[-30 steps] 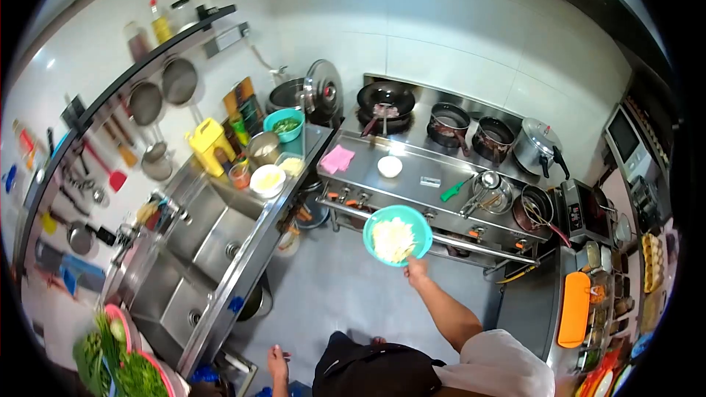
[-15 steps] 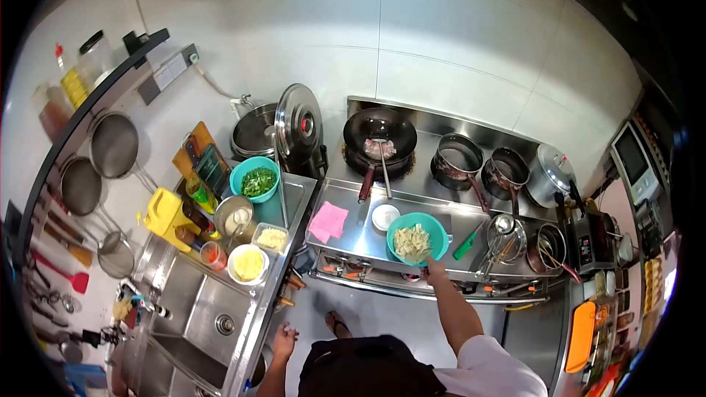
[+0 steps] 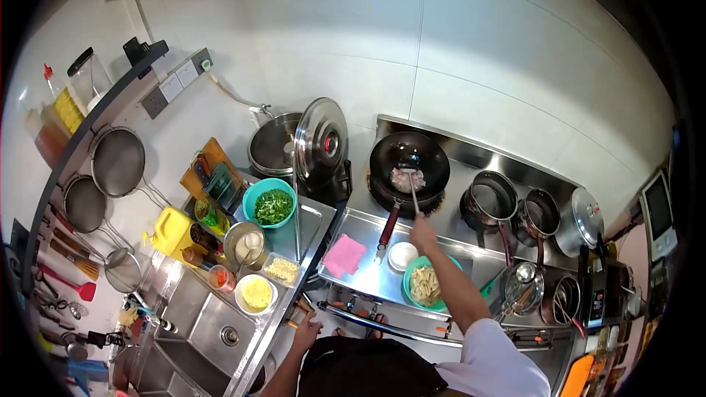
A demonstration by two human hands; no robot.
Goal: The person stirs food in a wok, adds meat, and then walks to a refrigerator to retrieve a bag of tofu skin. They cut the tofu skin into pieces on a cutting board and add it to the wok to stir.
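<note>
My right hand (image 3: 422, 234) grips the handle end of a metal spatula (image 3: 413, 195), whose head rests in the black wok (image 3: 428, 148) among pale pinkish meat (image 3: 403, 181). Below that forearm sits a teal bowl (image 3: 407, 290) of pale sliced food (image 3: 426, 285), partly covered by the arm. A small white bowl (image 3: 402, 256) stands beside it. My left hand (image 3: 307, 331) hangs near the edge of the sink counter, its fingers loosely curled and holding nothing that I can see. The wok's red-brown handle (image 3: 389, 226) points toward me, untouched.
Left counter: a teal bowl of chopped greens (image 3: 273, 206), a white bowl of yellow shreds (image 3: 256, 293), a yellow jug (image 3: 173, 231) and the sink (image 3: 198, 309). A pink cloth (image 3: 344, 256) lies left of the white bowl. Pots (image 3: 493, 196) stand right of the wok.
My right hand has moved from the teal bowl's rim up to the spatula and taken hold of it. My left hand has shifted slightly toward the counter. The camera view has shifted.
</note>
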